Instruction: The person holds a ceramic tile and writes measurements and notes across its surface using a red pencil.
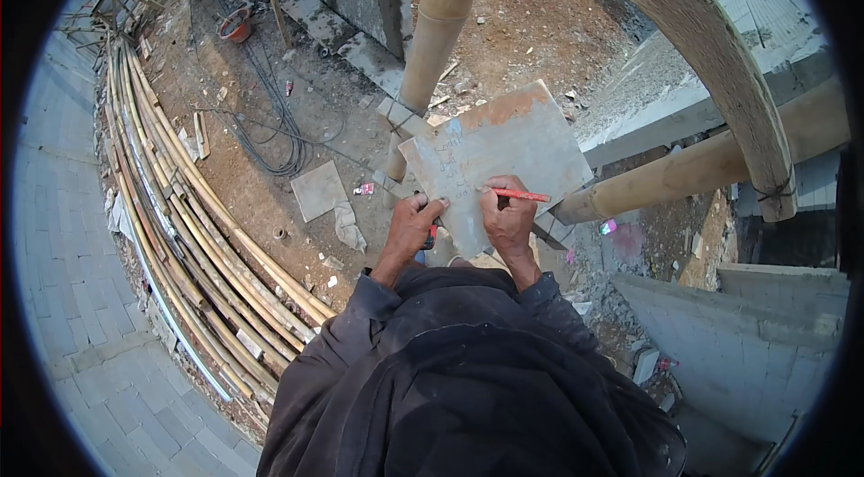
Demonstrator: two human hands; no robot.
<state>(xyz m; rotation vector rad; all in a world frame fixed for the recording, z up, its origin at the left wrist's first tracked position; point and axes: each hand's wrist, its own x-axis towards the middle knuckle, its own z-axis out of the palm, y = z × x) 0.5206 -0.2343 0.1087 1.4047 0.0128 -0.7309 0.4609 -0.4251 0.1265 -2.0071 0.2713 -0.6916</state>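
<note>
Flat grey board w/ rusty-orange top edge, tilted, held up; red pencil lying across its lower part.

A long bundle of pale bamboo poles lies curved along the brown dirt ground beside a grey block wall. Black cables trail near an orange round bucket. A flat grey square slab rests on the dirt. Thick bamboo scaffold posts cross overhead.
</note>
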